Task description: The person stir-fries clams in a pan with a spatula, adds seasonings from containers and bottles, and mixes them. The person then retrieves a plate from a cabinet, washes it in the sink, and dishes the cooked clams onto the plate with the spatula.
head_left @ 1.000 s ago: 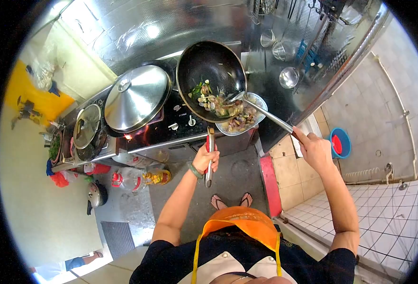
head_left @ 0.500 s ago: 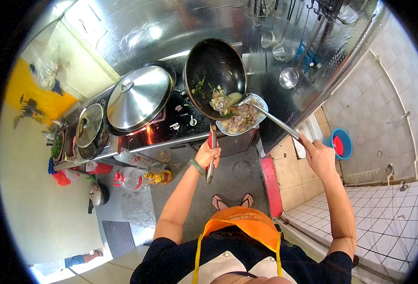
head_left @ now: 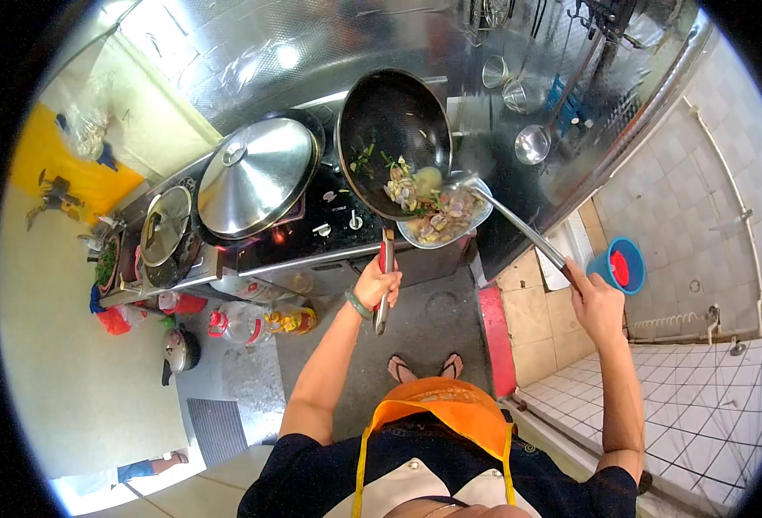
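Observation:
My left hand (head_left: 377, 284) is wrapped round the handle of a dark wok (head_left: 395, 121), which is tilted to the right over a white plate (head_left: 415, 245). Some clams (head_left: 402, 185) and green stalks lie in the wok's lower part. More clams are heaped on the plate under the wok's right rim. My right hand (head_left: 597, 307) is closed round the end of a long metal spatula (head_left: 528, 230). The spatula's blade is over the plate's upper right side, beside the wok rim, and looks blurred.
Left of the wok, a large pan with a domed steel lid (head_left: 256, 177) sits on the stove (head_left: 333, 226), a flame showing below. A glass-lidded pan (head_left: 166, 226) stands further left. Bottles (head_left: 243, 323) and a pot (head_left: 180, 350) are on the floor. Ladles (head_left: 533, 144) hang at right.
The wok has moved slightly right and up, and clams have slid from it onto the plate. My right hand has moved right and down, drawing the spatula blade away from the wok.

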The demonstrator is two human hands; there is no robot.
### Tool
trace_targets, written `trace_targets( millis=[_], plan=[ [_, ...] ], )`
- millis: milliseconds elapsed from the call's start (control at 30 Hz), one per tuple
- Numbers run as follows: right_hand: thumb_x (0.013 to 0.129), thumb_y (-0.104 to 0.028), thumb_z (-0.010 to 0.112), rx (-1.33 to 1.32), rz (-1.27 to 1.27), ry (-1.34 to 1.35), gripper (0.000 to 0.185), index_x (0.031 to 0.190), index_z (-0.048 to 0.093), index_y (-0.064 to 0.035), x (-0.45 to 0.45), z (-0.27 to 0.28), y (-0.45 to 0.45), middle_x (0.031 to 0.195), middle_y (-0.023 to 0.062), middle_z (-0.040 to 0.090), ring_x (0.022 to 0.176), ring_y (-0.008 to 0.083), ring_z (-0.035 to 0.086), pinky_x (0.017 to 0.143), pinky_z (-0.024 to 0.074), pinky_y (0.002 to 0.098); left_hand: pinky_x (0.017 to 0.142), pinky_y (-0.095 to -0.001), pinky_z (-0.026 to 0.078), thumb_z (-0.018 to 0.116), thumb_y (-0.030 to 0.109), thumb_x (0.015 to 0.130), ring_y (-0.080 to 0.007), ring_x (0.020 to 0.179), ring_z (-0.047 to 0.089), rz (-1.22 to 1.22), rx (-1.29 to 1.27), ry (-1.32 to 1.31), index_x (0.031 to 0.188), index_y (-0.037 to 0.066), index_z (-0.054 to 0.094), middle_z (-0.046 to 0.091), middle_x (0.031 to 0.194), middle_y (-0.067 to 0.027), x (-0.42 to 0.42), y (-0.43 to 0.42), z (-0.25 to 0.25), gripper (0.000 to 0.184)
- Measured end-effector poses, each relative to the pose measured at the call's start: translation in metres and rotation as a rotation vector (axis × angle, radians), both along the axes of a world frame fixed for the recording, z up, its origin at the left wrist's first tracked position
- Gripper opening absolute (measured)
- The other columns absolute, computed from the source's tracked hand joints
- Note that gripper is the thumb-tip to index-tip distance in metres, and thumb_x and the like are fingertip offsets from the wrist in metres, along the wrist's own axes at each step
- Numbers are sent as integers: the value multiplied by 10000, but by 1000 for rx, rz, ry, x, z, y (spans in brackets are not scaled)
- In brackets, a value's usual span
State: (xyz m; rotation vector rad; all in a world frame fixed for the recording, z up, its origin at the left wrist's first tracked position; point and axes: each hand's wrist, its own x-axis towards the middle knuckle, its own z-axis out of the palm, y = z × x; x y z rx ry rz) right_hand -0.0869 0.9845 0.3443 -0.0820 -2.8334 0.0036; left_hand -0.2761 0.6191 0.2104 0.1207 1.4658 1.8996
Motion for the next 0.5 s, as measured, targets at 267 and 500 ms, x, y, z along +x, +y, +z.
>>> trace_targets(
  millis=[267,500],
  plan=[
    [791,-136,646,-687,47,187,506,1278,538,-226,-93,-34,-71,846,166,634,707,341,622,667,500,412,353,-310,406,555,5,779,-142,386,436,-24,84,-36,948,64,375,431,600,-39,9,0,17,254],
    [739,-78,658,-366,174,138,529,1245,583,-216,-68,-20,-61,699,119,591,603,283,600,543,474,375,347,-315,406,531,8,791,-142,380,426,-14,89,-54,948,58,366,424,590,-39,3,-7,23,233]
  ],
)
